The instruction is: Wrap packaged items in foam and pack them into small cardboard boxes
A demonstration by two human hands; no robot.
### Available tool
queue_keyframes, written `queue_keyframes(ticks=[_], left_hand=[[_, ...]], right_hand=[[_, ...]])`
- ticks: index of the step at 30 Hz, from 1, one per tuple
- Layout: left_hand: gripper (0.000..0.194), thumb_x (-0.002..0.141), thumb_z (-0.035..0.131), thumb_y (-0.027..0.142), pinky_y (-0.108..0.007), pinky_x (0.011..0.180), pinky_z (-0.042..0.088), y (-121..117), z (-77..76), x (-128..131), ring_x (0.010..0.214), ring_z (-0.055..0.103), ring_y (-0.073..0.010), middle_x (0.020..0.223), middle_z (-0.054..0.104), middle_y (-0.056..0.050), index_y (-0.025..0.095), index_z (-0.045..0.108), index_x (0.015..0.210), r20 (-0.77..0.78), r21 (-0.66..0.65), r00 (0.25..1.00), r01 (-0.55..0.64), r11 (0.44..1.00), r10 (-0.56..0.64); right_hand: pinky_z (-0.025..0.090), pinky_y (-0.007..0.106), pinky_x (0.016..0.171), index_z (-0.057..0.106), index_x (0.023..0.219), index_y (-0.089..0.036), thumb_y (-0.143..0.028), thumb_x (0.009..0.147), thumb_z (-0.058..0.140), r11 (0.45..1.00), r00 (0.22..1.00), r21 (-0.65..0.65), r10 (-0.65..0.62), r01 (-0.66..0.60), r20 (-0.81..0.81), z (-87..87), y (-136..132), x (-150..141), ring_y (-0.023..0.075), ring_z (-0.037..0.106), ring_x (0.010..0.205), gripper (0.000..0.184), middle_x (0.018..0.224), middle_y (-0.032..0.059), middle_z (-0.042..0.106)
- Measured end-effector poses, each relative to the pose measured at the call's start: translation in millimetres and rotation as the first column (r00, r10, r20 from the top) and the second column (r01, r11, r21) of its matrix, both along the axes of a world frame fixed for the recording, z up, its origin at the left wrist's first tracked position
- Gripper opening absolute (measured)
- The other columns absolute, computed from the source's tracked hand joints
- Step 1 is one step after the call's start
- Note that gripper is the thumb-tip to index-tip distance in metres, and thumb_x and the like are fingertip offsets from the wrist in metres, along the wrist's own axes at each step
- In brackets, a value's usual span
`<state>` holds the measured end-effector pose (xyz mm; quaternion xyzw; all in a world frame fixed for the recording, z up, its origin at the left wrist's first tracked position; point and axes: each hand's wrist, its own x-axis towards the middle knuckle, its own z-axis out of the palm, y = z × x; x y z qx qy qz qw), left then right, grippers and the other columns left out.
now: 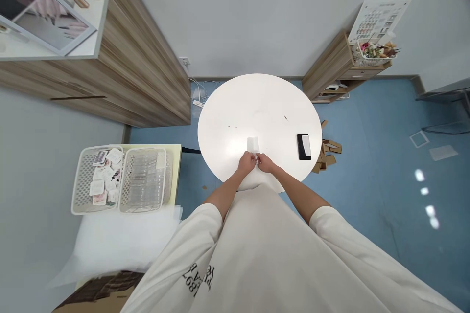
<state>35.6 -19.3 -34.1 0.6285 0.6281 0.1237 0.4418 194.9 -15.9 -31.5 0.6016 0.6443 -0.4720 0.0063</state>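
A small whitish, partly see-through flat piece (253,144) lies at the near part of the round white table (257,98); it looks like a small bag or sheet, but I cannot tell which. My left hand (247,162) and my right hand (264,162) meet at its near end, fingers closed in a pinch. The fingertips almost touch each other, and what sits between them is mostly hidden. To the right on the table lies a black phone-like object (300,151) with a white piece (306,145) on top.
Left of me, a white basket (78,181) holds small cards and another basket (124,190) holds clear flat cases. Brown cardboard pieces (325,156) lie on the floor right of the table. Wooden cabinets (154,54) stand at the back left.
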Motion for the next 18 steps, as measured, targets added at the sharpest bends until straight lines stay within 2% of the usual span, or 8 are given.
queue_keyframes(ticks=[2, 5, 8, 11, 13, 15, 18], left_hand=[[0.016, 0.094, 0.049, 0.016, -0.033, 0.087, 0.052, -1.4, 0.0, 0.7, 0.095, 0.062, -0.0190, 0.107, 0.060, -0.007, 0.021, 0.064, 0.096, 0.006, 0.012, 1.000, 0.025, 1.000, -0.025], [0.036, 0.092, 0.042, 0.006, -0.035, 0.095, 0.051, -4.7, -0.1, 0.5, 0.105, 0.061, -0.0196, 0.118, 0.059, -0.008, 0.021, 0.061, 0.118, 0.013, 0.043, 0.998, 0.057, 0.997, -0.057], [0.050, 0.087, 0.042, 0.001, -0.037, 0.096, 0.051, -6.1, -0.4, 1.4, 0.105, 0.061, -0.0195, 0.124, 0.057, -0.009, 0.022, 0.056, 0.130, 0.001, 0.038, 0.996, 0.095, 0.995, -0.095], [0.053, 0.086, 0.043, 0.001, -0.036, 0.096, 0.052, -4.0, 1.2, 3.3, 0.102, 0.061, -0.0190, 0.125, 0.056, -0.010, 0.022, 0.055, 0.133, -0.014, 0.013, 0.994, 0.106, 0.994, -0.106], [0.053, 0.086, 0.044, 0.003, -0.036, 0.097, 0.051, -2.4, 4.9, 4.1, 0.105, 0.061, -0.0202, 0.125, 0.056, -0.010, 0.023, 0.055, 0.134, -0.045, 0.001, 0.991, 0.129, 0.992, -0.129], [0.053, 0.085, 0.047, 0.005, -0.040, 0.102, 0.047, -2.4, 10.7, 3.8, 0.115, 0.057, -0.0241, 0.128, 0.055, -0.011, 0.025, 0.056, 0.134, -0.121, 0.009, 0.977, 0.178, 0.984, -0.175], [0.062, 0.080, 0.054, 0.007, -0.047, 0.112, 0.036, -5.8, 20.6, 0.9, 0.137, 0.042, -0.0303, 0.146, 0.046, -0.011, 0.027, 0.052, 0.139, -0.248, 0.034, 0.934, 0.274, 0.961, -0.258]], right_hand=[[0.050, 0.030, 0.088, 0.045, 0.141, -0.017, -0.009, 0.081, 0.053, 0.999, 0.999, 0.001, -0.038, 0.038, -0.035, 0.9, -0.2, 1.2, 0.0201, 0.062, 0.100, 0.060, 0.121, 0.0121, 0.061], [0.051, 0.030, 0.083, 0.036, 0.142, -0.020, -0.013, 0.085, 0.049, 0.995, 0.989, -0.013, -0.105, 0.104, -0.104, 2.7, -2.8, 5.1, 0.0184, 0.063, 0.094, 0.060, 0.114, 0.0081, 0.063], [0.051, 0.030, 0.080, 0.038, 0.139, -0.023, -0.013, 0.087, 0.045, 0.996, 0.985, 0.016, -0.089, 0.093, -0.145, 4.0, -6.2, 10.3, 0.0174, 0.063, 0.090, 0.053, 0.111, 0.0046, 0.063], [0.049, 0.031, 0.085, 0.049, 0.134, -0.022, -0.010, 0.089, 0.043, 0.994, 0.995, 0.107, -0.005, 0.016, -0.095, 4.5, -9.1, 13.6, 0.0183, 0.060, 0.097, 0.047, 0.118, 0.0080, 0.060], [0.048, 0.033, 0.088, 0.054, 0.135, -0.020, -0.009, 0.088, 0.045, 0.984, 0.997, 0.156, 0.082, -0.080, -0.007, 4.9, -10.7, 14.6, 0.0204, 0.058, 0.102, 0.048, 0.124, 0.0113, 0.056], [0.046, 0.036, 0.091, 0.055, 0.138, -0.021, -0.008, 0.087, 0.048, 0.965, 0.982, 0.191, 0.166, -0.180, 0.088, 5.1, -12.2, 15.5, 0.0237, 0.055, 0.108, 0.053, 0.129, 0.0132, 0.052], [0.043, 0.040, 0.098, 0.054, 0.143, -0.024, -0.007, 0.085, 0.050, 0.936, 0.961, 0.238, 0.228, -0.261, 0.156, 4.4, -14.5, 17.1, 0.0278, 0.048, 0.121, 0.060, 0.140, 0.0136, 0.046]])
